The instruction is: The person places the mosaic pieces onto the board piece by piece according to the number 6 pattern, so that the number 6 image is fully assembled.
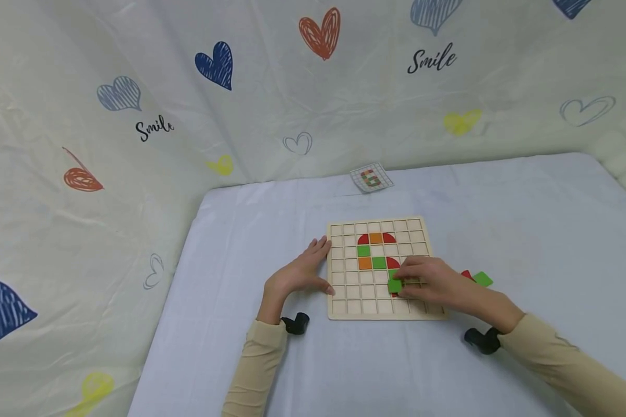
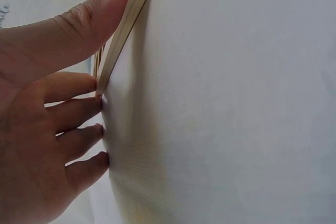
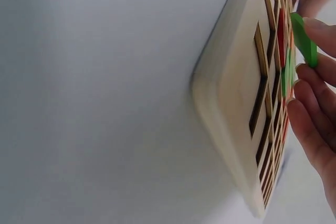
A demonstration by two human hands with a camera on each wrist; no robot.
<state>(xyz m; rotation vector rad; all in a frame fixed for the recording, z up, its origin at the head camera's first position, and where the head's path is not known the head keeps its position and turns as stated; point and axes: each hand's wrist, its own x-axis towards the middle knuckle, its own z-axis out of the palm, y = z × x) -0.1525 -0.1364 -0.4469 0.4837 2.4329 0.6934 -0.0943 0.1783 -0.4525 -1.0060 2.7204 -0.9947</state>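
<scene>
A wooden grid board (image 1: 344, 310) lies flat on the white-covered table. My left hand (image 1: 299, 274) has its fingers spread along the board's left side, the thumb resting on the edge. With thumb and fingertips my right hand (image 1: 430, 281) pinches a green square tile (image 3: 303, 40) over the lower middle of the grid. Part of a red tile (image 3: 281, 38) shows in the board below it. Further up sit red quarter-round tiles (image 1: 389, 237), orange squares (image 1: 376, 238) and green squares (image 1: 363, 251) in the cells, forming a bent line. My right fingers hide some cells.
Beyond the board lies a small pattern card (image 1: 371, 178) with a printed coloured grid. To the right, partly behind my right hand, are a loose green tile (image 1: 483, 279) and a red tile (image 1: 466, 274). A curtain with printed hearts (image 1: 320, 33) hangs behind the table.
</scene>
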